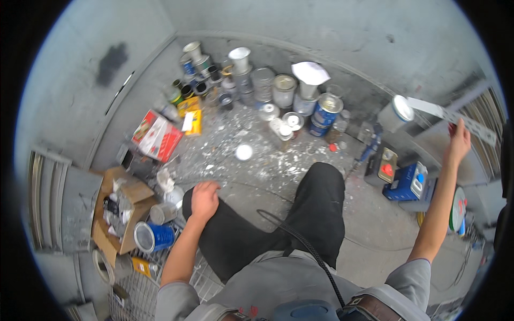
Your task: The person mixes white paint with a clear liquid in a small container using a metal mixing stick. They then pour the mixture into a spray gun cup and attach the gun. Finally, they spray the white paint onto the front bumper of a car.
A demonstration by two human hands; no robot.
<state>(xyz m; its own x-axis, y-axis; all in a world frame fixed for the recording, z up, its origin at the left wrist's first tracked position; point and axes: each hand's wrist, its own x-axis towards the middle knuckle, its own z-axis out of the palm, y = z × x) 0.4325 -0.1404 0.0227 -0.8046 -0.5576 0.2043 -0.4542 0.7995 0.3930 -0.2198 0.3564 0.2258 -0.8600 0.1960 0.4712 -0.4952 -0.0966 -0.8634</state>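
Note:
My right hand (458, 142), stretched out to the far right, is shut on a flat, pale paint stir stick (428, 108) with holes along it. The stick's far end reaches the rim of a white tub (395, 115); whether it touches cannot be made out. My left hand (205, 199) lies over my left knee with nothing in it, its fingers loosely bent and lying on the dark trouser cloth. Below the right hand stand a blue rectangular can (404, 184) with a blue cap and a grey can (381, 167) with a red cap.
Paint cans (284, 91), jars and cups line the back wall on a paint-spattered floor (251, 176). At left are a red and white box (157, 136), an opened cardboard box (140, 192) of rubbish and a blue tin (152, 236). A dark hose (305, 241) crosses my lap.

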